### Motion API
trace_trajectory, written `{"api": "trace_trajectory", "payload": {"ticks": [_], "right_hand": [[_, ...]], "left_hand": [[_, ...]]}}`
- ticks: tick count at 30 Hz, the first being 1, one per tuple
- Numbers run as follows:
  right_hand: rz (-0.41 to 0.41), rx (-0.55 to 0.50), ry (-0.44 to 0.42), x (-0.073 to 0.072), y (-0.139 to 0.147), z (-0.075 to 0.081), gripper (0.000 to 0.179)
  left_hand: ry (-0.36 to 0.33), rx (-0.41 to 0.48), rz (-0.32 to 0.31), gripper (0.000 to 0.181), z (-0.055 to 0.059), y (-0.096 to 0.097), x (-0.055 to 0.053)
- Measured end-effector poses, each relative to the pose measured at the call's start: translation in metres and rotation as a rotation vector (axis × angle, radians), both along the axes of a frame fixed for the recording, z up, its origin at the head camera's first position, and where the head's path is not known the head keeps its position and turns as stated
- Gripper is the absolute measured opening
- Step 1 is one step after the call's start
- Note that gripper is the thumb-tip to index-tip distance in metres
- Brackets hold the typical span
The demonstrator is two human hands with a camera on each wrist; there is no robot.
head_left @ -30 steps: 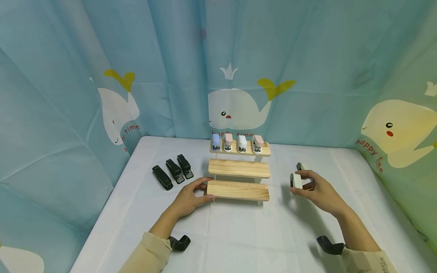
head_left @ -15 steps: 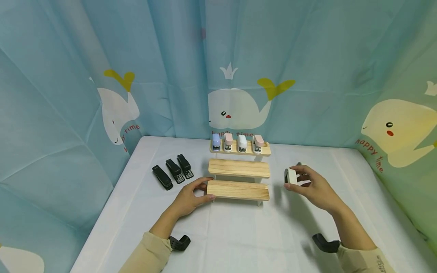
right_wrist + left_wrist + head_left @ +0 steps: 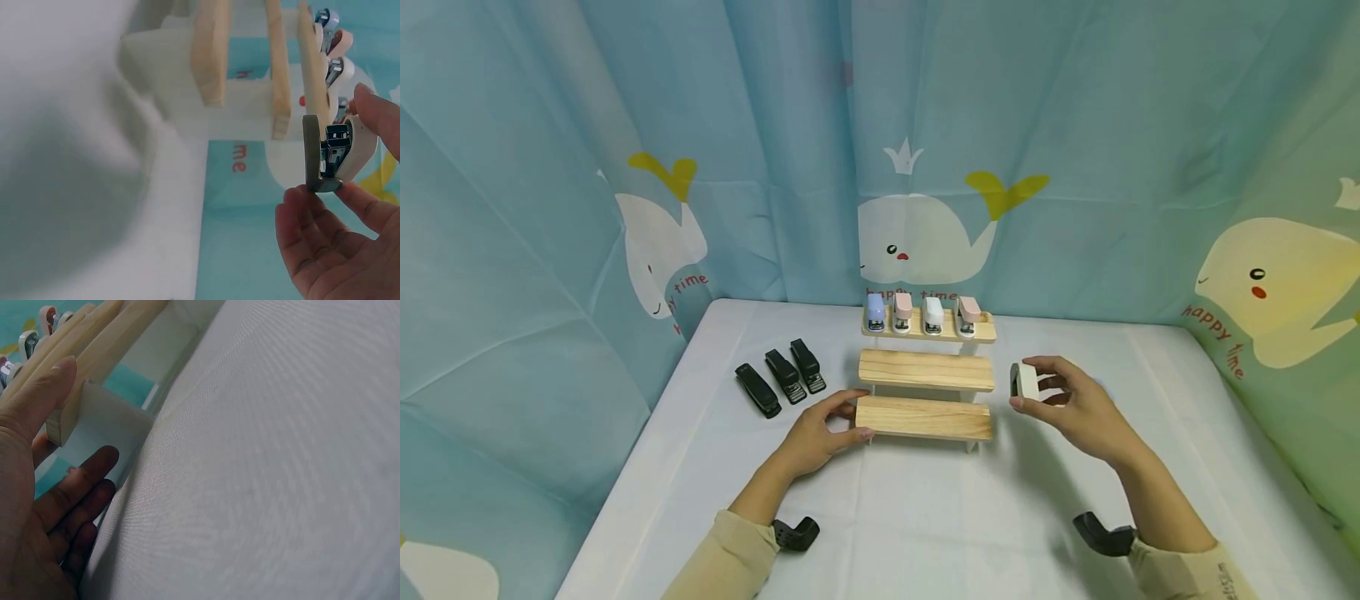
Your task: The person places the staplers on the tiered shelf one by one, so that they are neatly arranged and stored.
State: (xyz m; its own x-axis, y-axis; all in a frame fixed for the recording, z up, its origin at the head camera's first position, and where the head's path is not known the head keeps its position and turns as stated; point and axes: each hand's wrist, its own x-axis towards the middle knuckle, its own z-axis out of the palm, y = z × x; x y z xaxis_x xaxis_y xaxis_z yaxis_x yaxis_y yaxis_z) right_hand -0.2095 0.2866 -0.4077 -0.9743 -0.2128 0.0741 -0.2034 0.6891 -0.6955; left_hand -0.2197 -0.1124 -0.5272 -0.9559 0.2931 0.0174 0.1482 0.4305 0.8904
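A three-tier wooden display stand [image 3: 923, 418] stands mid-table. At the left end of its lowest tier my left hand [image 3: 817, 437] pinches the board, thumb [image 3: 57, 387] on the front face and index finger behind; the other fingers are spread below. My right hand [image 3: 1078, 412] holds a small white stapler [image 3: 361, 150] with a grey base, right of the stand and raised above the table. Thumb and fingers grip it from opposite sides. On the top tier stand a lavender stapler [image 3: 876, 313], a white stapler [image 3: 933, 316] and two pink staplers [image 3: 902, 313].
Three black staplers [image 3: 786, 377] lie on the white tabletop [image 3: 917, 517] left of the stand. Behind the right hand a bit of a lavender thing [image 3: 1102, 384] shows, mostly hidden. A blue curtain [image 3: 790, 167] with whale prints hangs behind and beside the table.
My right hand has carried the white stapler leftward and slightly up, toward the stand's right end. The left hand has stayed at the lowest tier.
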Motion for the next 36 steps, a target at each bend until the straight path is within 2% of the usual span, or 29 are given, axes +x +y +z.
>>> {"api": "trace_trajectory", "payload": {"ticks": [10,24,36], "right_hand": [[0.02,-0.031,0.005,0.003,-0.021,0.006,0.065],[0.105,-0.093,0.084,-0.005,-0.048,-0.001,0.06],[0.143,-0.128,0.1,-0.01,-0.066,-0.003,0.063]], "left_hand": [[0.0,-0.006,0.0,0.058,0.001,0.001,0.0],[0.002,-0.007,0.007,0.06,0.002,0.001,0.002],[0.003,-0.004,0.0,0.06,0.002,0.001,0.002]]}}
